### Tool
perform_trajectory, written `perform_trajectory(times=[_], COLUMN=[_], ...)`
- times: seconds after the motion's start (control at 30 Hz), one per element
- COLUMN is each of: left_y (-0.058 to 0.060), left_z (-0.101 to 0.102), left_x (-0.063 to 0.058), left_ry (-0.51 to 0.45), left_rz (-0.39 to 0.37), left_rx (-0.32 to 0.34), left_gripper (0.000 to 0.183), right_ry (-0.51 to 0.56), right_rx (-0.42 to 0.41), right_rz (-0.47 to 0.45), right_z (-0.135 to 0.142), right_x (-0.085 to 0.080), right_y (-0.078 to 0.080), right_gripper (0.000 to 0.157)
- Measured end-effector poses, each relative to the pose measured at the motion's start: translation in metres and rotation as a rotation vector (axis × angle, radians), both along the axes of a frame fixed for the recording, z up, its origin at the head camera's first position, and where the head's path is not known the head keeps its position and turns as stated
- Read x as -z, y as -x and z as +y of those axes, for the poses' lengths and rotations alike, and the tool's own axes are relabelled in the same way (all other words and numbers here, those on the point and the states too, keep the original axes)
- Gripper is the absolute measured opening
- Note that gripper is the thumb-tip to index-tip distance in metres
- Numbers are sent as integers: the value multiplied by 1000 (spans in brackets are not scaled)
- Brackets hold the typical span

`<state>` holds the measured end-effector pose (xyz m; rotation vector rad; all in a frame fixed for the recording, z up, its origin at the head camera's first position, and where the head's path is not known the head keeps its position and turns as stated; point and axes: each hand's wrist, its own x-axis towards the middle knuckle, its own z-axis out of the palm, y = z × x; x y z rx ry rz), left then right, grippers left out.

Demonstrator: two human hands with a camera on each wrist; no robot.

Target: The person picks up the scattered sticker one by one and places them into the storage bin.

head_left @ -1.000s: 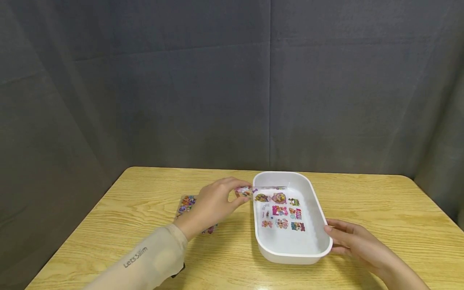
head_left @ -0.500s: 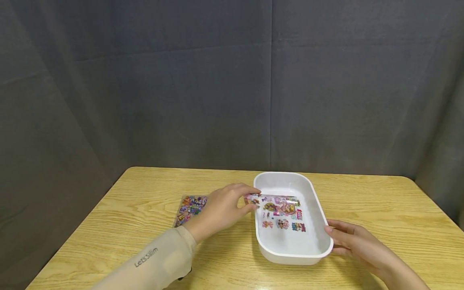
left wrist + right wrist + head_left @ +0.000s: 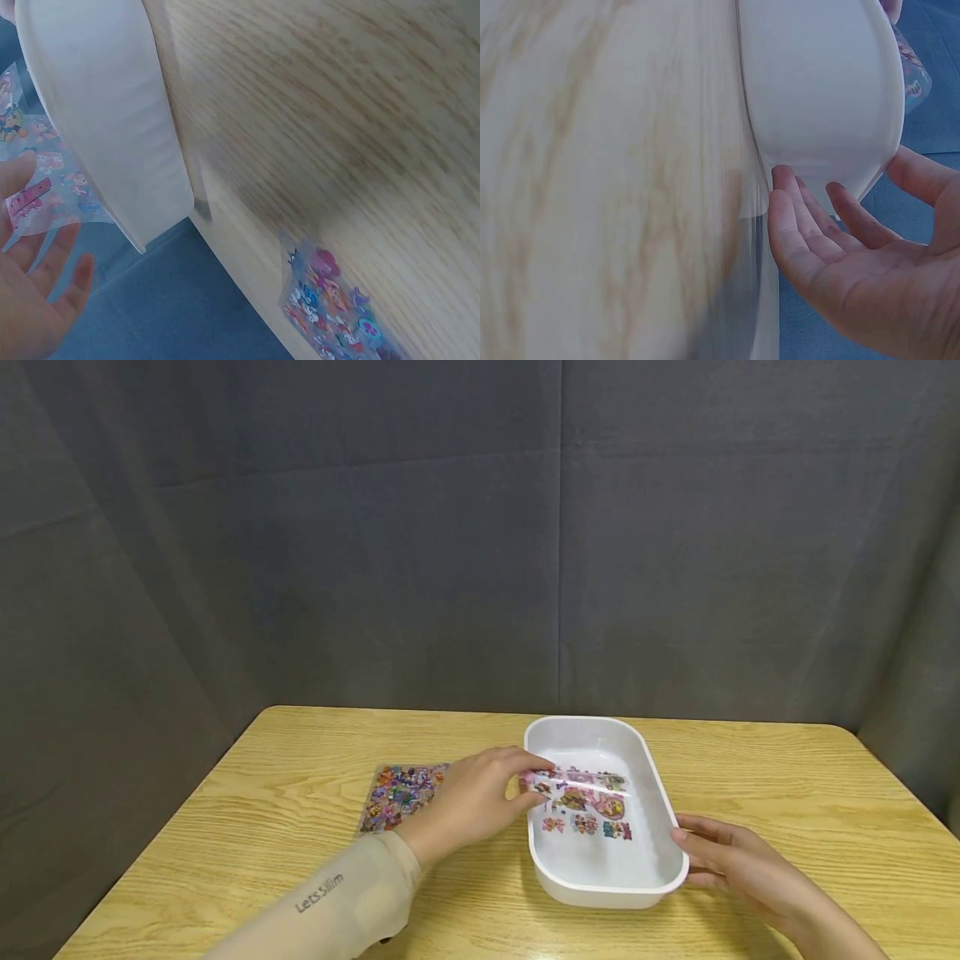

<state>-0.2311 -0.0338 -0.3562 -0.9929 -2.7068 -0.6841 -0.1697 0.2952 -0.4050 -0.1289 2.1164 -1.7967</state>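
Observation:
My left hand (image 3: pixel 476 797) pinches the left edge of a clear sticker sheet (image 3: pixel 606 806) with cartoon figures. That sheet slants over the inside of the white tray (image 3: pixel 600 868), its upper part bent and shiny. Beneath it, another sticker sheet (image 3: pixel 618 831) lies on the tray floor, partly covered. In the left wrist view, the held sheet (image 3: pixel 79 184) spreads out past the tray's rim from my fingers. My right hand (image 3: pixel 742 860) holds the tray's near right corner. Its thumb is at the rim and its fingers (image 3: pixel 784 206) lie against the outer wall.
A densely printed sticker sheet (image 3: pixel 397 793) lies on the wooden table (image 3: pixel 300 802) left of the tray, partly behind my left hand. A dark grey curtain (image 3: pixel 420 568) hangs behind the table's far edge.
My left hand has moved right and slightly nearer, carrying the held sheet farther over the tray. More of the sheet on the table shows now. The tray and right hand stay put.

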Motion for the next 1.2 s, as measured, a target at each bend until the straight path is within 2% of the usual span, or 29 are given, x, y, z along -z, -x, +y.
perform_trajectory(times=[0.6, 1.2], left_y=[-5, -6], left_z=[11, 12], left_x=[7, 10], left_ry=[50, 98], left_rz=[-29, -34], left_rx=[33, 59], left_gripper=[47, 50], right_ry=[6, 14], right_rx=[0, 6], right_rz=[-16, -21], right_z=[-2, -1], right_x=[-3, -2], right_y=[-1, -1], right_gripper=[68, 68])
